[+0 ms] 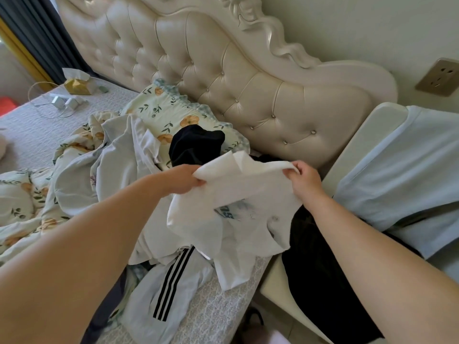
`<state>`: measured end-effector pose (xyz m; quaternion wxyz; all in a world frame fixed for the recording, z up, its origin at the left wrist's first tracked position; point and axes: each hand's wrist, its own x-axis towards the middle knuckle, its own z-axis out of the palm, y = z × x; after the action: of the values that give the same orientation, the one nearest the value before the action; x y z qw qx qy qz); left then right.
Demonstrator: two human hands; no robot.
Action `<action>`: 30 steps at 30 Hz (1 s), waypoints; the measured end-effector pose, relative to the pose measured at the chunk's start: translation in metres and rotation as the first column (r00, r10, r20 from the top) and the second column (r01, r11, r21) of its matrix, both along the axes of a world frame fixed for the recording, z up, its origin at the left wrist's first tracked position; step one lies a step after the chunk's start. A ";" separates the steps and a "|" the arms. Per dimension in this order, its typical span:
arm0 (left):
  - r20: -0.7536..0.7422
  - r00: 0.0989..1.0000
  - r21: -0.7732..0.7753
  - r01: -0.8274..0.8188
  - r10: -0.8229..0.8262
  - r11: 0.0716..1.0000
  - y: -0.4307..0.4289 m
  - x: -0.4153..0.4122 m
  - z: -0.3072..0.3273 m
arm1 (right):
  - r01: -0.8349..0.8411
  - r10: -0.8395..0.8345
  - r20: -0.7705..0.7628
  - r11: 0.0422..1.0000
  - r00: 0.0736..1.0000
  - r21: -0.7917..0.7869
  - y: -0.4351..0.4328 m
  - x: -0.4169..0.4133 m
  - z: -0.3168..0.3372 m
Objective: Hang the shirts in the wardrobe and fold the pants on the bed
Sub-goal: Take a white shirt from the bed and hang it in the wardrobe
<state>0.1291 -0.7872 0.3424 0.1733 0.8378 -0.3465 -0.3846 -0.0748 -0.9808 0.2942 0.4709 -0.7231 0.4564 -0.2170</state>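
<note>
Both hands hold a white cotton T-shirt with a smudged blue-green print (238, 207) above the near side of the bed. The left hand (185, 181) clenches a bunched top edge at 9 o'clock of the shirt. The right hand (304, 178) pinches the opposite top corner at 2 o'clock. The shirt's lower half sags onto the heap beneath.

At 6 o'clock of the shirt lies a white garment with three black stripes (171, 281), spread on the grey textured mattress (37, 130). At 9 o'clock there is a crumpled pile of white shirts (124, 155), and beyond it a floral quilt (22, 199). At 12 o'clock a black bundled garment (193, 145) sits on a floral pillow with a checked frill (164, 110), which leans against the cream tufted headboard (223, 78). At 4 o'clock a large black cloth (320, 269) lies beside the bed edge, partly covered by the right forearm. At 3 o'clock a pale blue fabric (402, 170) drapes over a white rounded panel (360, 150); what that panel belongs to cannot be told.

Far off at 10 o'clock stand a yellow tissue pack (77, 83) and a white charger with a looped cable (64, 103). The shirt's print is creased and unreadable, and its sleeves are lost in the folds
</note>
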 end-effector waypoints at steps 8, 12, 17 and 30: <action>0.214 0.972 -0.024 0.104 -0.096 0.994 -0.017 -0.008 -0.007 | -0.503 0.488 -0.134 0.856 0.862 -0.120 0.012 0.032 0.048; 0.367 0.902 -0.241 0.329 -0.228 0.913 -0.045 -0.038 0.004 | -0.578 0.556 -0.163 0.800 0.815 -0.165 0.029 0.042 0.057; 0.109 0.984 -0.296 0.165 -0.138 0.941 -0.055 -0.053 0.002 | -0.454 0.460 0.001 0.878 0.888 -0.151 0.029 0.038 0.060; -0.417 0.839 -0.466 -0.527 0.348 0.711 -0.038 -0.026 0.007 | -0.340 0.392 -0.273 0.914 0.878 0.220 0.015 -0.017 -0.005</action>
<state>0.1031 -0.8257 0.3498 0.5497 0.7384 -0.2026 -0.3338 -0.0921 -0.9657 0.2889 0.4838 -0.7798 0.3959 0.0318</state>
